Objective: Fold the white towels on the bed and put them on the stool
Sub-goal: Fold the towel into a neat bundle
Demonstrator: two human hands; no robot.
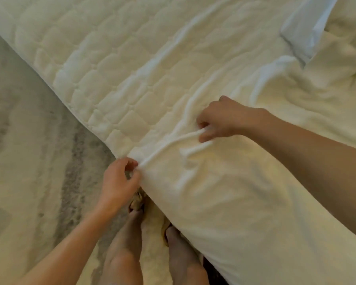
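A white towel (224, 192) lies spread over the near edge of the bed (103, 64) and hangs down its side. My left hand (119, 179) pinches the towel's corner at the bed's edge. My right hand (220, 120) grips a raised fold of the same towel further in on the bed. A taut ridge of cloth runs between the two hands. The stool is not in view.
The quilted mattress cover stretches to the far left. More rumpled white cloth (327, 85) and a bluish-white piece (304, 31) lie at the back right. Pale patterned carpet (29, 161) covers the floor on the left. My bare legs (130, 243) stand against the bed.
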